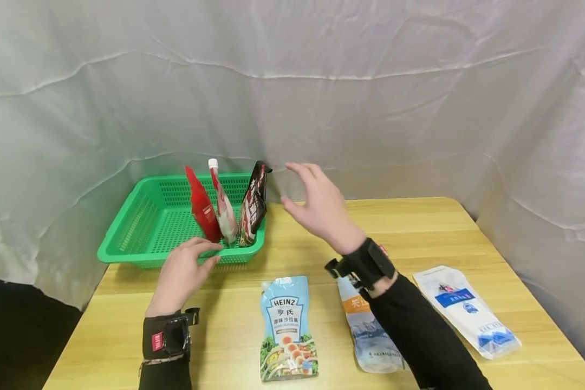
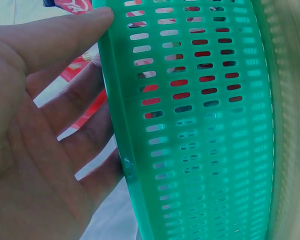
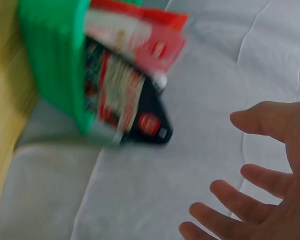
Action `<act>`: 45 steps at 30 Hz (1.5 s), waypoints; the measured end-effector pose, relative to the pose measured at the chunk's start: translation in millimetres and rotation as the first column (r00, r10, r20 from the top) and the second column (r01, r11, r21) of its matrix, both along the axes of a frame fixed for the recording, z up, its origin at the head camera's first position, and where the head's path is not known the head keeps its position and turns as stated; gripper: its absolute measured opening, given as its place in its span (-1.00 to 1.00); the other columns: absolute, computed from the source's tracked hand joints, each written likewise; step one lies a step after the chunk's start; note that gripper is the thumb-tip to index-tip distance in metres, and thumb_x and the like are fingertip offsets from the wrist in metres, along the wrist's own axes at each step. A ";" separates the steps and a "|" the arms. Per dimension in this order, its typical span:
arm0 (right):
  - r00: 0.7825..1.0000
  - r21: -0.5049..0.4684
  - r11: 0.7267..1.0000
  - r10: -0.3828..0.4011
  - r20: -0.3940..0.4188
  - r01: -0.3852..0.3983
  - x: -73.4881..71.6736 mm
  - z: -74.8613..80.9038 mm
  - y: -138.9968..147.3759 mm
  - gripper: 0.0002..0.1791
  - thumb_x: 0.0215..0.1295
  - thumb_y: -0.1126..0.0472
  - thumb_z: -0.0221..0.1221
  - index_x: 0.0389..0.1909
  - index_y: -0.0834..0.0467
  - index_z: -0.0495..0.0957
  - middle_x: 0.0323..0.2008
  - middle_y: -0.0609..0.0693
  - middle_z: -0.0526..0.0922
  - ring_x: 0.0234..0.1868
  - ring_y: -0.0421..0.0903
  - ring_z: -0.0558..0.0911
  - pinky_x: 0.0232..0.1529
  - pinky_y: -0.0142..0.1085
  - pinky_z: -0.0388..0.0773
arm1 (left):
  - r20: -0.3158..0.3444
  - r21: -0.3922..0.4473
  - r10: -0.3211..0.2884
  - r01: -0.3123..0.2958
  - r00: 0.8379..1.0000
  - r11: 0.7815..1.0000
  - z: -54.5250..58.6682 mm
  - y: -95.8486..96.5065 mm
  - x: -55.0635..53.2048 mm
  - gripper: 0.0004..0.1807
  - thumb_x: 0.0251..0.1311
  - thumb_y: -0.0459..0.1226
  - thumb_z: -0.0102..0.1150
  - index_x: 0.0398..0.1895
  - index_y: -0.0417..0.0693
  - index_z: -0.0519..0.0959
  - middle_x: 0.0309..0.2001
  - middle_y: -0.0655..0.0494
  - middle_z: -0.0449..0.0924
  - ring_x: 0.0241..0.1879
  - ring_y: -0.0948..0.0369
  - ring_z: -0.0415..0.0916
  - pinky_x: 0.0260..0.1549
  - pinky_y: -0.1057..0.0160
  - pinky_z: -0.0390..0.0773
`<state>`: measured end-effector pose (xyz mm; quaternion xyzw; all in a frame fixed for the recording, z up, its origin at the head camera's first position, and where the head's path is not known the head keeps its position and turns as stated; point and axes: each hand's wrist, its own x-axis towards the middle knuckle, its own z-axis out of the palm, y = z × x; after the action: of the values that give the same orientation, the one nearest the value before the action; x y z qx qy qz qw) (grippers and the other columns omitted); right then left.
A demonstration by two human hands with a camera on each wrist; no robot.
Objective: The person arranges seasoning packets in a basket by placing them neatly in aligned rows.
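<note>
My left hand (image 1: 187,271) is at the near rim of a green plastic basket (image 1: 127,249), fingers over the inside and thumb against the outer edge, pinching the rim. Inside the basket's right part stand a red pouch (image 1: 205,211), a white-and-red pouch with a white cap (image 1: 226,216) and a black pouch (image 1: 253,208), all leaning. My right hand (image 1: 324,208) is raised to the right of the black pouch, holding nothing, its fingers spread apart. In the right wrist view a gap separates the fingers (image 3: 240,200) from the black pouch (image 3: 125,100).
On the wooden table (image 1: 400,222) lie a light-blue Heinz salad-dressing pouch (image 1: 287,327), a blue-and-orange pouch (image 1: 370,336) partly covered by my right forearm, and a white-and-blue bag (image 1: 468,311) at the right. A grey-white cloth (image 1: 351,108) hangs behind.
</note>
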<state>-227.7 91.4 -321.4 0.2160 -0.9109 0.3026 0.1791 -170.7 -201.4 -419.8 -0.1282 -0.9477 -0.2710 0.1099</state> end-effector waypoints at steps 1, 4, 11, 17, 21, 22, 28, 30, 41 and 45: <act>1.000 0.001 1.000 -0.004 0.006 0.004 1.2 -2.3 8.3 -0.23 0.30 0.11 0.38 0.50 0.13 0.35 0.41 0.16 0.44 0.37 0.11 0.49 0.35 0.07 0.47 | 0.001 -0.001 0.001 -0.001 1.000 1.000 -1.0 -0.9 0.2 -0.73 0.30 -0.35 0.37 0.05 -0.11 0.75 0.05 -0.11 0.70 0.09 -0.20 0.60 0.05 -0.29 0.54; 0.999 0.007 0.999 -0.033 0.028 0.033 4.9 -8.5 34.0 -0.20 0.30 0.14 0.39 0.52 0.16 0.32 0.40 0.20 0.44 0.38 0.15 0.47 0.38 0.10 0.43 | 0.002 -0.003 0.007 -0.007 1.000 1.000 -2.9 -2.6 0.9 -0.74 0.31 -0.33 0.37 0.05 -0.11 0.75 0.05 -0.10 0.70 0.09 -0.20 0.59 0.05 -0.29 0.55; 0.982 0.037 0.988 -0.152 0.111 0.149 19.3 -21.2 105.1 -0.22 0.37 0.16 0.34 0.54 0.19 0.27 0.38 0.27 0.43 0.38 0.25 0.43 0.35 0.22 0.38 | 0.009 0.002 0.010 -0.010 1.000 1.000 -5.7 -4.4 0.7 -0.74 0.32 -0.32 0.35 0.06 -0.11 0.74 0.07 -0.10 0.69 0.13 -0.22 0.57 0.07 -0.30 0.53; 0.951 0.073 0.973 -0.230 0.205 0.219 34.8 -39.4 174.2 -0.15 0.39 0.16 0.33 0.56 0.32 0.15 0.35 0.43 0.41 0.33 0.42 0.39 0.27 0.36 0.35 | 0.016 0.001 0.009 -0.009 1.000 1.000 -7.0 -4.3 0.5 -0.73 0.33 -0.32 0.35 0.06 -0.11 0.74 0.09 -0.11 0.68 0.14 -0.24 0.56 0.08 -0.31 0.53; 0.937 0.051 0.971 -0.238 0.255 0.232 45.5 -62.9 225.8 -0.10 0.40 0.13 0.34 0.56 0.38 0.09 0.31 0.52 0.39 0.29 0.53 0.37 0.20 0.41 0.37 | 0.000 0.000 -0.001 0.001 1.000 1.000 -6.7 -4.5 0.1 -0.74 0.32 -0.32 0.36 0.05 -0.11 0.74 0.05 -0.10 0.69 0.10 -0.23 0.58 0.03 -0.29 0.55; 0.930 0.061 0.969 -0.245 0.275 0.238 48.7 -69.9 239.3 -0.07 0.41 0.07 0.33 0.58 0.37 0.06 0.31 0.53 0.38 0.29 0.55 0.35 0.19 0.41 0.36 | -0.004 -0.001 -0.003 0.003 1.000 1.000 -6.7 -4.7 0.1 -0.74 0.31 -0.33 0.36 0.05 -0.11 0.75 0.05 -0.10 0.70 0.09 -0.22 0.59 0.02 -0.28 0.57; 0.856 0.207 0.920 -0.387 0.343 0.332 74.0 -114.5 309.2 0.01 0.42 -0.20 0.28 0.63 0.24 0.03 0.29 0.47 0.40 0.23 0.49 0.41 0.07 0.35 0.46 | -0.017 -0.003 -0.012 0.012 1.000 1.000 -4.7 -5.2 0.2 -0.74 0.31 -0.34 0.37 0.04 -0.11 0.75 0.05 -0.11 0.70 0.06 -0.22 0.61 -0.03 -0.27 0.60; 0.841 0.229 0.918 -0.389 0.376 0.323 84.4 -117.1 321.8 -0.01 0.41 -0.15 0.30 0.56 0.38 0.09 0.26 0.55 0.40 0.17 0.54 0.46 0.02 0.35 0.51 | -0.017 -0.002 -0.014 0.014 1.000 1.000 -3.8 -4.5 -0.8 -0.74 0.31 -0.34 0.37 0.05 -0.11 0.75 0.06 -0.11 0.70 0.07 -0.21 0.61 -0.01 -0.27 0.59; 0.612 0.376 0.903 -0.419 0.671 0.207 108.7 -130.9 349.9 0.11 0.31 -0.36 0.29 0.37 0.57 0.24 0.09 0.52 0.55 0.05 0.42 0.58 -0.05 0.17 0.60 | 0.001 0.003 -0.013 0.013 1.000 1.000 -0.8 -1.6 -2.6 -0.73 0.32 -0.34 0.37 0.07 -0.09 0.75 0.07 -0.10 0.69 0.12 -0.21 0.58 0.09 -0.29 0.53; 0.598 0.379 0.905 -0.414 0.686 0.192 108.5 -135.8 355.0 0.06 0.30 -0.32 0.31 0.32 0.58 0.30 0.00 0.47 0.60 -0.02 0.31 0.62 -0.07 0.11 0.61 | 0.002 0.005 -0.006 0.006 1.000 1.000 -0.4 -1.5 -2.5 -0.73 0.32 -0.34 0.37 0.06 -0.09 0.75 0.07 -0.09 0.69 0.12 -0.19 0.58 0.09 -0.28 0.54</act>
<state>-119.2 446.3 -457.3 -0.0669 -0.9567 0.2042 -0.1962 -173.2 -203.0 -420.2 -0.1306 -0.9467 -0.2738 0.1083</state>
